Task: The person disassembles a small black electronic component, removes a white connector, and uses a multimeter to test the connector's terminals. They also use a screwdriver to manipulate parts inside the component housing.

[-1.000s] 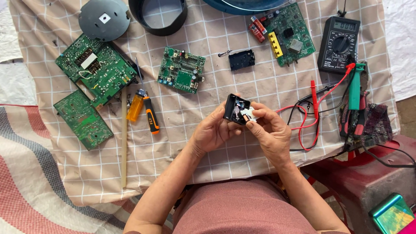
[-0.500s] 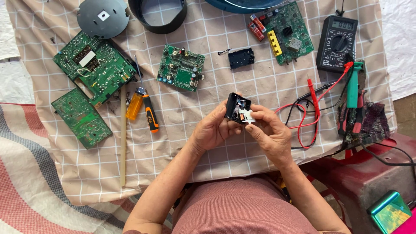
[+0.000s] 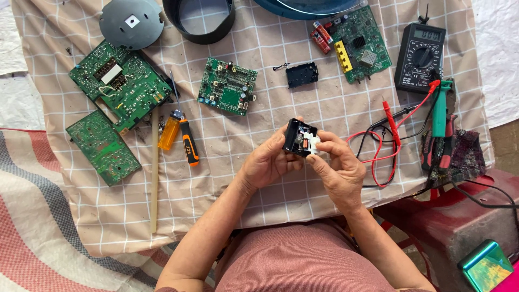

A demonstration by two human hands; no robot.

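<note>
L hand & R hand grip small black module over checked cloth; 4 green boards, multimeter nearby

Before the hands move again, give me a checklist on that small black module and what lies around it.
1. Module held: the left hand grips the small black module from its side. Ok.
2. Second hand engaged: the right hand has fingertips on the module's white part. Ok.
3. Module off the cloth: it is held above the checked cloth. Ok.
4. Probe leads apart: the red and black leads lie just beside the right hand, close. Cannot tell if touching.
5. Screwdriver at hand: the orange and black screwdriver lies beside the left hand, untouched. Ok.
6. Inner parts seated: too small to see. Cannot tell.
</note>
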